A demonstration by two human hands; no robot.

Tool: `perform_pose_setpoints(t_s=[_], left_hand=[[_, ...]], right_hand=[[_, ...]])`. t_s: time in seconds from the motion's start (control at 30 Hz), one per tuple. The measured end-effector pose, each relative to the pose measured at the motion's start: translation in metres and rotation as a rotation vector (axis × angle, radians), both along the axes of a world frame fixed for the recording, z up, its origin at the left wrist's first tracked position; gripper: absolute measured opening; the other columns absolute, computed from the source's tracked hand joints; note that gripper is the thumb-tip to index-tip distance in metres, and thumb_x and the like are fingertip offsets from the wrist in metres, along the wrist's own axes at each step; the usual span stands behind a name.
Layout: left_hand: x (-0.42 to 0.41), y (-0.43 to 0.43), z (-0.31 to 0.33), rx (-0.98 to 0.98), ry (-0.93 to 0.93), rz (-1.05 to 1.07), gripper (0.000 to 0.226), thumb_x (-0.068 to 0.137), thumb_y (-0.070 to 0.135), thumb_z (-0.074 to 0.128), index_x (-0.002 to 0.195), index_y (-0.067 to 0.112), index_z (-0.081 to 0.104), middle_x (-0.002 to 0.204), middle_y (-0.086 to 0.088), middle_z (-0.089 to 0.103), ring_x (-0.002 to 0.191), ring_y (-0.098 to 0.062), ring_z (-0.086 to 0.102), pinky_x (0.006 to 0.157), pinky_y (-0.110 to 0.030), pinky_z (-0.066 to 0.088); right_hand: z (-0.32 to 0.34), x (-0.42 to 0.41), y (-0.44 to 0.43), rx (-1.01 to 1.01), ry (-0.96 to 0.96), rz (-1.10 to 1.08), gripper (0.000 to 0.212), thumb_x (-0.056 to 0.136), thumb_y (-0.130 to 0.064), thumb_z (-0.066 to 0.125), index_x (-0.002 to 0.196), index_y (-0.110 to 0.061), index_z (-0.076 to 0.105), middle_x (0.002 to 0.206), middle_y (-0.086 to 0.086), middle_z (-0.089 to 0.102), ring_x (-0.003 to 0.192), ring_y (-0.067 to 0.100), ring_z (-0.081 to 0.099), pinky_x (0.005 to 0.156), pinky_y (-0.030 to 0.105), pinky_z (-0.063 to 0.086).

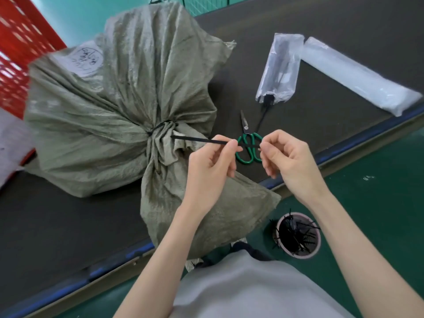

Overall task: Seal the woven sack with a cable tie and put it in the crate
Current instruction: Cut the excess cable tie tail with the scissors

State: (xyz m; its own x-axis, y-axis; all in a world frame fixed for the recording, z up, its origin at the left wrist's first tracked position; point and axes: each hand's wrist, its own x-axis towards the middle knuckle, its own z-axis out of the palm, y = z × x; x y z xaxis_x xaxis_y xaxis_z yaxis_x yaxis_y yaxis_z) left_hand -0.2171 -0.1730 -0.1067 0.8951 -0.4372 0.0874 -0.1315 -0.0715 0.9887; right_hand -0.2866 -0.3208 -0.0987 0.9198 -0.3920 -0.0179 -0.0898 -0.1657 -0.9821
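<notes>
Grey-green woven sack neck cinched by thin black plastic cable tie | left hand, right hand both pinch tail | trimming, red crate beyond sack left.

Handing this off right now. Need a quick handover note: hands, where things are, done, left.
Left hand: pinching the cable tie tail partway along.
Right hand: pinching the tail's free end.
Sack: on the dark table, neck gathered, tie looped round it, tail held out towards the scissors.
Crate: red, beyond the table's far left.
Pot on the floor holds black ties or offcuts.
Done: tie is on and looks cinched.
Left: snug it if slack, probably trim the tail, lift the sack into the crate.
</notes>
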Motion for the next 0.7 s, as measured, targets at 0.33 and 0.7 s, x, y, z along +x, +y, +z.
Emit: perform_pose_setpoints(t_s=[0.33, 0.7], left_hand=[[-0.013, -0.037, -0.05, 0.506, -0.321, -0.369, 0.025, 0.095, 0.018, 0.056, 0.119, 0.018, 0.062, 0.112, 0.005, 0.063, 0.104, -0.012, 0.06, 0.092, -0.036, 0.05], [-0.026, -0.062, -0.094, 0.827, -0.502, -0.471, 0.021, 0.094, 0.02, 0.054, 0.112, 0.021, 0.064, 0.111, 0.003, 0.061, 0.106, -0.021, 0.056, 0.093, -0.037, 0.034]], right_hand=[[-0.077, -0.089, -0.058, 0.368, 0.009, -0.728, 0.024, 0.098, -0.006, 0.046, 0.076, -0.015, 0.054, 0.052, -0.004, 0.058, 0.046, 0.013, 0.051, 0.046, 0.021, 0.045], [-0.191, -0.206, -0.087, 0.339, 0.329, -1.316, 0.026, 0.092, -0.001, 0.053, 0.068, -0.012, 0.053, 0.04, -0.003, 0.059, 0.032, 0.004, 0.052, 0.037, 0.016, 0.044]])
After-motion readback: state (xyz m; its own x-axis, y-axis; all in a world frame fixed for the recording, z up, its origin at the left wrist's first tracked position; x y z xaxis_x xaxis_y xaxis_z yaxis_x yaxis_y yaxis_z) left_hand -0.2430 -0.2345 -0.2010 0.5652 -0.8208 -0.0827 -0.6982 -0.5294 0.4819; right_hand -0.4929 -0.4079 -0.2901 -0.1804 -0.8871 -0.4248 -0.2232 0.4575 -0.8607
